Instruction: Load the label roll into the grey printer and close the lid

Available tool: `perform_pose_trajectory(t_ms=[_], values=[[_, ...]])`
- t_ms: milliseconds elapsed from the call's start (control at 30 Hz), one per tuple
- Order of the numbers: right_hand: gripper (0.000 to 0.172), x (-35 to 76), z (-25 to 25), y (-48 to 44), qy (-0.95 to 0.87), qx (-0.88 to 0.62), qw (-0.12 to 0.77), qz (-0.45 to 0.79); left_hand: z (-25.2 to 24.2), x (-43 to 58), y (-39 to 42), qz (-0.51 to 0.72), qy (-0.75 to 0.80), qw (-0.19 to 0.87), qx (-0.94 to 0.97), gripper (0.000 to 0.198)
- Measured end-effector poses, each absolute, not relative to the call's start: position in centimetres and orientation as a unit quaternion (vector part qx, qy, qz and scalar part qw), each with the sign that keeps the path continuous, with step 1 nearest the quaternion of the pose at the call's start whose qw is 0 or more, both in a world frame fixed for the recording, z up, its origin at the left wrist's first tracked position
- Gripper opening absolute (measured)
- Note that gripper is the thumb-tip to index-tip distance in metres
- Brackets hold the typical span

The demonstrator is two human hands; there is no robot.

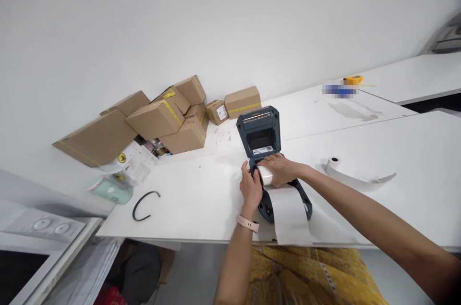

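A dark blue-grey label printer (258,133) stands on the white table with its lid tipped up and back. Inside its body sits a white label roll (265,175), and a wide strip of label paper (291,216) runs from it over the front towards the table edge. My right hand (279,170) reaches in from the right and is closed around the roll, its fingertips partly hidden. At the printer's left side, my left hand (251,187) grips the edge of the body, fingers bent and a pink band on the wrist.
Cardboard boxes (154,120) pile up against the wall at back left. A small paper roll (334,163) with a loose tail lies right of the printer. Left are a black headband (135,206) and a mint-green cylinder (111,189). A yellow tape measure (353,80) lies far right.
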State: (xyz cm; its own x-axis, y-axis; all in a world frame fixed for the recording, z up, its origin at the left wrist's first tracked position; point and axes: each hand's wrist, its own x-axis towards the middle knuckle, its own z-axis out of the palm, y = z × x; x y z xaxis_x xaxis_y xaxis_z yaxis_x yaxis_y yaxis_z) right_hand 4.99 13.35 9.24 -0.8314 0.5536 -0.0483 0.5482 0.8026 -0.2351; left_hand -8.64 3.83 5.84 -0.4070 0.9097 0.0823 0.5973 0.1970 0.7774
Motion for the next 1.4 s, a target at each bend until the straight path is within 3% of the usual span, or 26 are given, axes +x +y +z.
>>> perform_pose_trajectory(t_ms=[133,300,500,867,1400], values=[[0.072,6.5,11.4,13.3,-0.941,-0.259,0.039,0.213,5.5,-8.8,3.9,0.393,0.738,0.226,0.499,0.052],[0.072,12.5,13.8,12.4,-0.888,-0.218,0.138,0.38,5.2,-8.9,3.9,0.392,0.738,0.222,0.502,0.055],[0.075,19.7,11.0,10.6,-0.802,-0.369,0.267,0.387,4.8,-9.0,3.9,0.405,0.725,0.234,0.505,0.058],[0.065,17.7,3.8,14.3,-0.767,-0.46,0.248,0.372,5.2,-8.8,3.7,0.387,0.732,0.221,0.516,0.061],[0.075,18.1,2.9,15.3,-0.805,-0.438,0.216,0.337,5.8,-9.8,4.4,0.326,0.714,0.192,0.59,0.055]])
